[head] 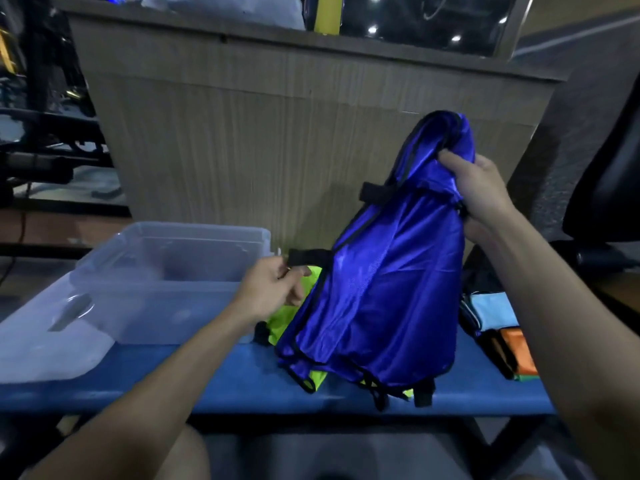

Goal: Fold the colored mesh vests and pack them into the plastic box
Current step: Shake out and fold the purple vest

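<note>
Underfoot, so to speak, a blue table (221,382) spans the lower view, and behind it rises a tall wood-grain panel (277,133) with dim, dark equipment to its left. Taking the blue mesh vest (384,292) as the landmark: far to its left a clear plastic box (114,271) sits on the table, its interior showing no contents, with what looks like its translucent lid (45,358) lying at the near left edge. Just left of the vest, the left hand (273,289) pinches a black strap (304,257) between fingers and thumb, a narrow grip. Beneath and partly left of the vest lies a yellow-green vest (287,323), mostly covered by it. The blue vest itself hangs bunched and upright, its lower hem resting on the table. At its upper right, the right hand (481,192) holds the gathered top of the fabric in a closed grip. Right of the vest, folded light-blue (491,311) and orange (516,351) pieces lie stacked on the table, and beyond them stands a dark chair (606,188).
</note>
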Action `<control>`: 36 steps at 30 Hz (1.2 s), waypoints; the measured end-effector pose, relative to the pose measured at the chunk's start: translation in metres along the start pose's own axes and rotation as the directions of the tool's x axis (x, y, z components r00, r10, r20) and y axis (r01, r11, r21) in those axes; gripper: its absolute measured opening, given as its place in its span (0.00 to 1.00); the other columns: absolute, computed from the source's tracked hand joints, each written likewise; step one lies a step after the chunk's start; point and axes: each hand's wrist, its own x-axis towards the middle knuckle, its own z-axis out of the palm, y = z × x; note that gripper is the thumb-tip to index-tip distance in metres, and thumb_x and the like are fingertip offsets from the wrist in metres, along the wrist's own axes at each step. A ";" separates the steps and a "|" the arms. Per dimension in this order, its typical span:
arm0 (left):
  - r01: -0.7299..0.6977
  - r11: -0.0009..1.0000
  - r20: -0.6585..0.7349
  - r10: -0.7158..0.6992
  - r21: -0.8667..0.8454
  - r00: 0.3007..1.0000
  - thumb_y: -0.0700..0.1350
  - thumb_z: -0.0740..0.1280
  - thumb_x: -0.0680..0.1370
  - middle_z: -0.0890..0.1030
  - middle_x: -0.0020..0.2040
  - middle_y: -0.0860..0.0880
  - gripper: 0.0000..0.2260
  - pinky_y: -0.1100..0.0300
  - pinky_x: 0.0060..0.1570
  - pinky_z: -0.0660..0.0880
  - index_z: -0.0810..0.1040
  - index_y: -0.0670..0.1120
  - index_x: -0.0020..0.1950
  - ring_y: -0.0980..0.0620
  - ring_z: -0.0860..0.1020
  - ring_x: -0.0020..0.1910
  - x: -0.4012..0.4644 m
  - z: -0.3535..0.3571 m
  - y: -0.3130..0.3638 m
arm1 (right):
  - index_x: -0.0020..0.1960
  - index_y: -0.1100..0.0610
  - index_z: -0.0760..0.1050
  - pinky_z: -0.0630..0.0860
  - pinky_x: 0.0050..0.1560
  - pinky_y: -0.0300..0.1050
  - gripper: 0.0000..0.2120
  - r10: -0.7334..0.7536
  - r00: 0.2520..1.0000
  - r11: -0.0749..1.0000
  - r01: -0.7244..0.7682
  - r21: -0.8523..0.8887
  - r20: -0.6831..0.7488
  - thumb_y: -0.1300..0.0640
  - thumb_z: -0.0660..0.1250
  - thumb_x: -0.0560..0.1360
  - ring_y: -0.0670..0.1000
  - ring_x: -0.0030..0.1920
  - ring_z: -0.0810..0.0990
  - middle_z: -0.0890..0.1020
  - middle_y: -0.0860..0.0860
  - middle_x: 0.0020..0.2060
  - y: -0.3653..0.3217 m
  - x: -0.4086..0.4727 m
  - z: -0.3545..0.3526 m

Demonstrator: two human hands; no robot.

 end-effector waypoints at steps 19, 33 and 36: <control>0.081 0.914 0.150 -0.152 0.397 0.977 0.72 0.70 0.60 0.79 0.48 0.59 0.32 0.58 0.48 0.78 0.78 0.55 0.58 0.60 0.76 0.39 -0.042 0.091 -0.096 | 0.60 0.63 0.79 0.84 0.39 0.52 0.13 0.319 0.948 0.942 -0.318 -0.107 -0.010 0.56 0.70 0.79 0.58 0.42 0.86 0.86 0.59 0.46 0.052 0.012 0.008; 0.119 0.964 0.146 -0.086 -0.237 0.986 0.36 0.71 0.79 0.84 0.41 0.47 0.05 0.63 0.43 0.74 0.81 0.44 0.45 0.52 0.78 0.41 -0.004 0.022 -0.022 | 0.74 0.60 0.68 0.81 0.56 0.51 0.28 0.323 0.946 0.696 -0.266 -0.667 -0.040 0.55 0.72 0.77 0.57 0.56 0.82 0.80 0.58 0.58 0.113 0.024 -0.033; -0.020 0.994 0.237 0.045 -0.105 0.971 0.36 0.72 0.78 0.83 0.41 0.50 0.03 0.67 0.41 0.74 0.80 0.43 0.47 0.56 0.77 0.39 0.001 -0.005 0.037 | 0.76 0.52 0.67 0.68 0.73 0.53 0.37 0.278 0.943 0.419 0.054 -0.906 0.184 0.40 0.74 0.72 0.57 0.72 0.69 0.72 0.56 0.72 0.112 0.010 -0.019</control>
